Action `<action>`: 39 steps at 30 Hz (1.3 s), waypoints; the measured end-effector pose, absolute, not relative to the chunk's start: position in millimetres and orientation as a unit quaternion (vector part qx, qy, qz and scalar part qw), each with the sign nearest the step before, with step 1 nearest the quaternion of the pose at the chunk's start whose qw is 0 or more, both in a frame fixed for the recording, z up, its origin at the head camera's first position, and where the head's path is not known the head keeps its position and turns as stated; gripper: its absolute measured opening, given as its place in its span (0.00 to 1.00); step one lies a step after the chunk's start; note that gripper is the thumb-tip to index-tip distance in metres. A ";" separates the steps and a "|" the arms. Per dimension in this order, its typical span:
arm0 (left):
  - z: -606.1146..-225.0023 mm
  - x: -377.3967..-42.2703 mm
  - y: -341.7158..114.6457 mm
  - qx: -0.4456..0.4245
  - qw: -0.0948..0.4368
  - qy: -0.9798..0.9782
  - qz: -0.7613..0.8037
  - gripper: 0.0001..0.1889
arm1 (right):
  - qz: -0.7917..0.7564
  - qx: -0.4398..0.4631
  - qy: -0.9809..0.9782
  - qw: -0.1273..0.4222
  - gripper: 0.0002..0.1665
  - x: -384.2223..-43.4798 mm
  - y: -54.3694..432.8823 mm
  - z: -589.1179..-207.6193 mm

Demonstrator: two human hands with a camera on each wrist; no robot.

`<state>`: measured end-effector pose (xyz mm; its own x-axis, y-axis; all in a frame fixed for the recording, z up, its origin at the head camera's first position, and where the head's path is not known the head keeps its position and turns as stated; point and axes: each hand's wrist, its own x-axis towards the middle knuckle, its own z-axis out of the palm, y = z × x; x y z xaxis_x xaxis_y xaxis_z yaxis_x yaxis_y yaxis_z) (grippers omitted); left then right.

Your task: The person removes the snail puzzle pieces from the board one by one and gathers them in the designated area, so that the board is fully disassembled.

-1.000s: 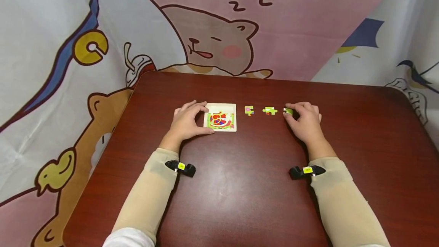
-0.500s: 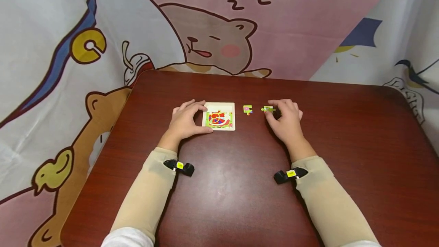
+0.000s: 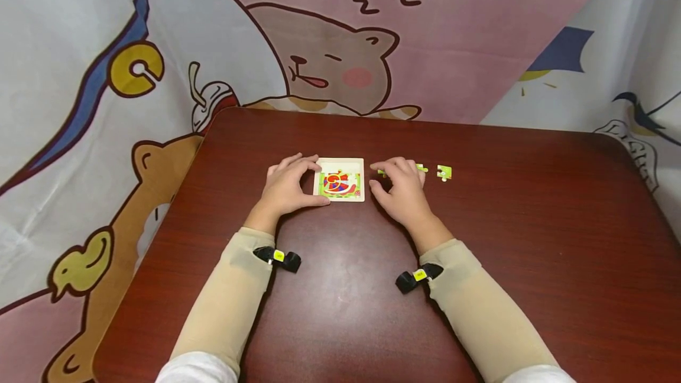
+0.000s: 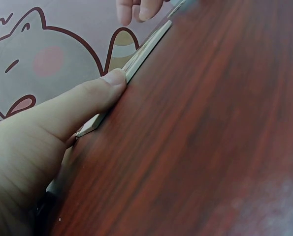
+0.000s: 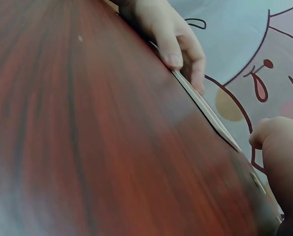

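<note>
My left hand (image 3: 287,185) grips the left side of a small square jigsaw tray (image 3: 340,165), thumb along the near edge and fingers at the far-left corner. Assembled pieces in the tray show a red snail-like picture; a strip at its far side is bare. In the left wrist view the thumb (image 4: 114,81) presses against the tray's pale edge (image 4: 148,49). My right hand (image 3: 401,188) hovers just right of the tray, thumb and forefinger apart. It partly covers a green puzzle piece (image 3: 380,174) and a second puzzle piece (image 3: 422,168). Another puzzle piece (image 3: 444,172) lies uncovered to its right.
Everything lies on a dark red-brown wooden table (image 3: 340,312). A printed cloth (image 3: 447,46) with cartoon animals hangs behind the table's far edge and along the left side. Each sleeve carries a small black wrist device (image 3: 420,276).
My right hand has moved left, from the rightmost puzzle piece past the middle one to beside the tray. The rightmost piece is now uncovered. My left hand stays on the tray.
</note>
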<state>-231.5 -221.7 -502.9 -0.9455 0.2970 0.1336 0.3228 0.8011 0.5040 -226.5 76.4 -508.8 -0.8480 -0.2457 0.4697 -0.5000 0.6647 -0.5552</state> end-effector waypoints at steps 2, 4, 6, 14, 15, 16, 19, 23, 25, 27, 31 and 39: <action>-503.4 -231.5 -221.9 -0.162 0.024 -0.949 -0.271 0.43 | 0.351 0.212 -0.895 0.177 0.17 -226.3 69.5 -508.7; -503.7 -231.4 -222.0 -0.161 0.024 -0.949 -0.271 0.43 | 0.351 0.218 -0.894 0.173 0.16 -226.3 63.5 -508.6; -504.1 -231.5 -221.8 -0.162 0.025 -0.949 -0.271 0.42 | 0.350 0.223 -0.894 0.171 0.15 -226.8 58.2 -509.4; -503.9 -232.4 -220.6 -0.165 0.024 -0.948 -0.269 0.43 | 0.347 0.237 -0.893 0.160 0.15 -226.4 42.5 -507.8; -504.0 -232.6 -220.3 -0.165 0.025 -0.949 -0.269 0.42 | 0.347 0.238 -0.893 0.159 0.14 -226.7 40.8 -507.9; -504.0 -232.7 -220.3 -0.165 0.025 -0.949 -0.269 0.42 | 0.346 0.238 -0.894 0.157 0.15 -226.9 39.2 -507.8; -504.3 -232.9 -220.4 -0.165 0.024 -0.949 -0.268 0.42 | 0.343 0.242 -0.895 0.154 0.15 -228.0 33.5 -508.7; -504.1 -232.9 -220.5 -0.165 0.023 -0.950 -0.266 0.42 | 0.332 0.251 -0.897 0.149 0.16 -229.0 24.8 -509.0; -503.4 -232.9 -220.6 -0.166 0.024 -0.949 -0.266 0.42 | 0.326 0.254 -0.899 0.145 0.15 -229.3 19.9 -508.5; -502.5 -232.9 -220.6 -0.168 0.025 -0.948 -0.268 0.42 | 0.319 0.256 -0.902 0.139 0.15 -229.7 15.1 -508.0; -501.3 -232.8 -220.9 -0.169 0.024 -0.948 -0.270 0.43 | 0.304 0.258 -0.908 0.126 0.15 -229.9 7.2 -507.5; -501.9 -233.4 -221.9 -0.168 0.021 -0.948 -0.268 0.42 | 0.281 0.263 -0.916 0.114 0.19 -230.5 0.3 -505.2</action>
<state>-233.4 -221.9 -501.9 -0.9424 0.3083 0.1295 0.3305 0.7995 0.5015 -230.5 0.3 -505.2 -0.8354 -0.4188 0.3560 -0.5464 0.7036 -0.4544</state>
